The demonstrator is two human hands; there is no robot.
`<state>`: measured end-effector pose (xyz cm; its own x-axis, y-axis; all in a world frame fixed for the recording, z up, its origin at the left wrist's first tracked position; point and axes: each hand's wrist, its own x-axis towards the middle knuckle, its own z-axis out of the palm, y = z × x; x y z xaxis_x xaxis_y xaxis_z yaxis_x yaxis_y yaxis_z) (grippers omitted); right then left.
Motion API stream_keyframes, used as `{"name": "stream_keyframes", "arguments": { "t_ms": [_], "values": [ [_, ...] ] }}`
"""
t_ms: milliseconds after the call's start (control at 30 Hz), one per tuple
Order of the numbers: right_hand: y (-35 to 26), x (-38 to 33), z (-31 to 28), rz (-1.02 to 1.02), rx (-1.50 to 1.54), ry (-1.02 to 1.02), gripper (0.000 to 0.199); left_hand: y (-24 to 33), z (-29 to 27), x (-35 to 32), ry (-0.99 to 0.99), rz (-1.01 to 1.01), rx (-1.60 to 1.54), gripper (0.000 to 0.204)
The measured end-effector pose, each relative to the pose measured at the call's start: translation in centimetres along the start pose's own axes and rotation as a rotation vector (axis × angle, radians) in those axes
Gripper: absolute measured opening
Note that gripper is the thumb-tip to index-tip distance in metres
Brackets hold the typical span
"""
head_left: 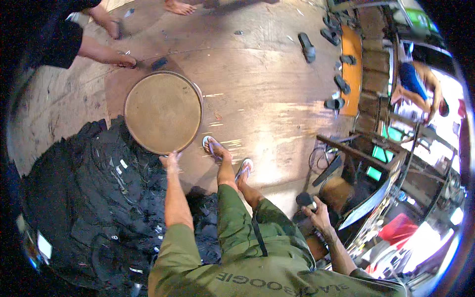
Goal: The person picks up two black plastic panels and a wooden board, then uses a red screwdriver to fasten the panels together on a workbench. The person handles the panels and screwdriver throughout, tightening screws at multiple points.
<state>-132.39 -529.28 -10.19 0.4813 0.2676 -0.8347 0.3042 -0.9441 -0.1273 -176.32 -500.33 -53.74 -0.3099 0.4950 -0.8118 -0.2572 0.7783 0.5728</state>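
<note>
A round, brown-topped stool or small table [163, 111] with a thin rim stands on the floor ahead of me. My left hand [170, 159] is at its near edge, slightly blurred, with the fingers closed on the rim. What supports the top is hidden beneath it. Off to the right, my right hand [317, 214] is closed around a small dark, rounded object with a pale part [307, 201], whose kind I cannot make out. A big heap of black garments [94, 198] with small white tags lies left of my left forearm.
Another person's bare feet [123, 60] are beyond the stool. Loose sandals [307, 48] lie at the far right, several beside an orange board [351, 69]. A wooden frame [363, 151] and clutter are to my right. Farther right, a person in blue shorts [413, 81] bends over.
</note>
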Motion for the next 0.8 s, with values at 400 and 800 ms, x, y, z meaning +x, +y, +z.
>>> {"name": "stream_keyframes", "arguments": {
  "t_ms": [400, 800],
  "values": [
    [12.0, -4.1, 4.5, 0.019, 0.280, 0.192, 0.038, -27.5, 27.4, -10.9, -0.080, -0.269, -0.346, 0.025],
    [27.9, -10.6, 10.1, 0.090, 0.445, 0.298, 0.036, -35.0, 21.9, -26.8, -0.773, -0.211, 0.384, 0.072]
  ]
}}
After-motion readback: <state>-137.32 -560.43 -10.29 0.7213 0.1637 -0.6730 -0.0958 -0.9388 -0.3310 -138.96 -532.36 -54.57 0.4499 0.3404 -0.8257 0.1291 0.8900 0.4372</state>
